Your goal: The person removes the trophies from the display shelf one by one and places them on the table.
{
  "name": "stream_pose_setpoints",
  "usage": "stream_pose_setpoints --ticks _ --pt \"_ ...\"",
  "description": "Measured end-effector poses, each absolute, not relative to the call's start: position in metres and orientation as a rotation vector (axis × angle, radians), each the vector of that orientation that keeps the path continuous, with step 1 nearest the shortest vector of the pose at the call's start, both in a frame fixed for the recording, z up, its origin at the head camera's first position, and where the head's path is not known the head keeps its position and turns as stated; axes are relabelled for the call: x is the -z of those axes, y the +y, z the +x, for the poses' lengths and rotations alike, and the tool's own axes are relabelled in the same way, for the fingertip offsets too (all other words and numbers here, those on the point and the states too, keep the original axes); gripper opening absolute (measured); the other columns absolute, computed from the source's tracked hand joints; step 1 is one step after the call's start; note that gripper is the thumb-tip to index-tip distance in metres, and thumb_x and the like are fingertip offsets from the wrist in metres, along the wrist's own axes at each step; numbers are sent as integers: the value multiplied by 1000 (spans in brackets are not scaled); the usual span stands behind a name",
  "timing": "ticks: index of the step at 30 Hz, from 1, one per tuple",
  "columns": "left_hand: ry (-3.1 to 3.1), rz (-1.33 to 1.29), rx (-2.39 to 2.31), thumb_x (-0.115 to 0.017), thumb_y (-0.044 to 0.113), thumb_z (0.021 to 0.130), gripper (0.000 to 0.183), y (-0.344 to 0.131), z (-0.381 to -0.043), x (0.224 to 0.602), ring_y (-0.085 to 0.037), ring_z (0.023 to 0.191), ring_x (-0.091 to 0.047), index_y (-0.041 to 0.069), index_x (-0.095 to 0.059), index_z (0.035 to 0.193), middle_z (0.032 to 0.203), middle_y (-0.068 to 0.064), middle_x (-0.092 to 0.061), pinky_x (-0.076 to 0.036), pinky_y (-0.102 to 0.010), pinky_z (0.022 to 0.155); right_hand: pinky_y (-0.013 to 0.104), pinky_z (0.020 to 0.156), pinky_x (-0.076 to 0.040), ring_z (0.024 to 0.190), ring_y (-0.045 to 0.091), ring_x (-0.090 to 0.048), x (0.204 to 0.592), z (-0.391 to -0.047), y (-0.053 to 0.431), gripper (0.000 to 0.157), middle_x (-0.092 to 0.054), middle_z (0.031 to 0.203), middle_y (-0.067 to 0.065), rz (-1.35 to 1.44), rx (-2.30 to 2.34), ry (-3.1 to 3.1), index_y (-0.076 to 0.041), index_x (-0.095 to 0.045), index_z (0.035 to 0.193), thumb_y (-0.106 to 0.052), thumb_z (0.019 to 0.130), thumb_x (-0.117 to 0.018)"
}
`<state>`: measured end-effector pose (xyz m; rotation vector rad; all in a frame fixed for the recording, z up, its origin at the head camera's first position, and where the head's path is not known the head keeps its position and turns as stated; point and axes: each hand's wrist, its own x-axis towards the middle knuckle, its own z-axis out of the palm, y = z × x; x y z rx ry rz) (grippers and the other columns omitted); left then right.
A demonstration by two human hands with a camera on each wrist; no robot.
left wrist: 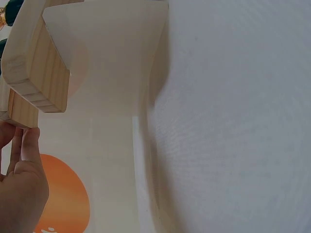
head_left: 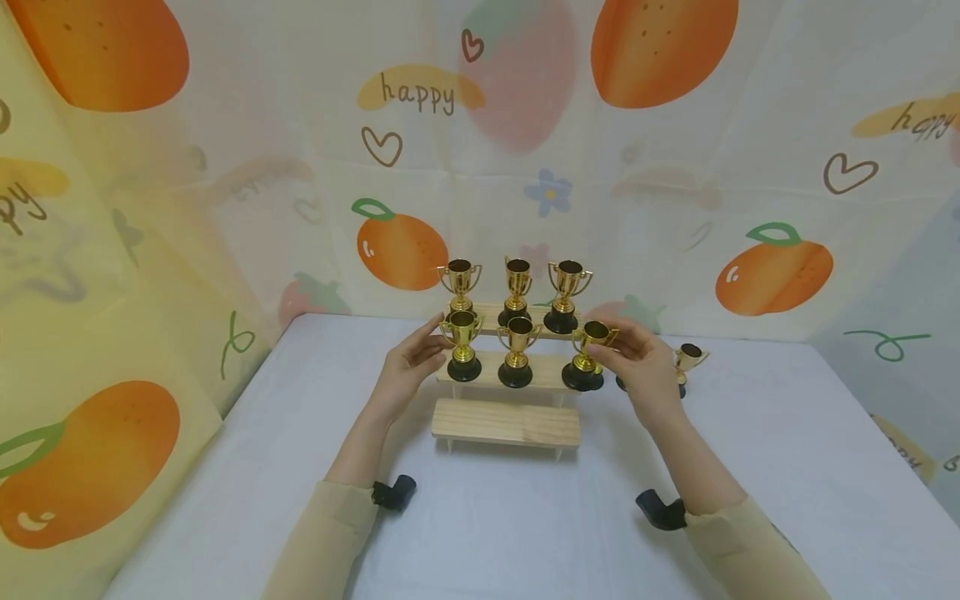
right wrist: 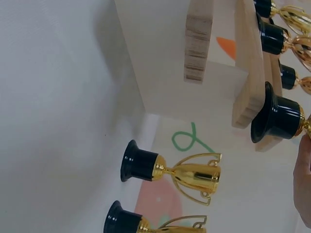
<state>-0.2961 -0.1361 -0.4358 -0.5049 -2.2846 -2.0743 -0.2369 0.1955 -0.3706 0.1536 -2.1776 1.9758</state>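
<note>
Beige sleeves (head_left: 330, 533) come nearest, reaching over the white table (head_left: 517, 533). The right hand (head_left: 641, 367) pinches a gold trophy (head_left: 584, 362) between thumb and fingers; its black base is at the right end of the middle shelf (head_left: 550, 372), though contact is unclear. Two more trophies (head_left: 518, 352) stand upright there, at the shelf's left end and centre. The left hand (head_left: 405, 372), gripping nothing, touches the left end of the upper shelf (head_left: 491, 317) with extended fingers. That shelf bears three trophies (head_left: 517, 287). The lower shelf (head_left: 502, 422) sits in front. Two further trophies (right wrist: 197, 177) stand on the table, beyond the shelves' right ends. Behind the table's back edge hangs a fruit-printed cloth (head_left: 401, 250).
</note>
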Motion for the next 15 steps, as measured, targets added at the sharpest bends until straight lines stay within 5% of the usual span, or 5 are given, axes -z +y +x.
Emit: stream_pose_setpoints --ticks 8,15 --pt "-2303 -498 2052 -57 2 97 63 -135 -296 436 -9 116 -61 29 -39 152 124 -9 -62 -51 -15 97 10 79 -55 91 -3 -67 373 -233 209 34 -71 98 -19 124 -1938 -2117 -14 -66 118 -14 86 -77" --pt "-2299 -508 2054 -57 2 97 64 -136 -296 435 -27 124 -59 28 -38 152 130 -21 -59 -51 -15 96 9 81 -54 93 -3 -67 375 -234 219 34 -70 100 -19 72 -1935 -2099 -14 -67 119 -15 86 -76"
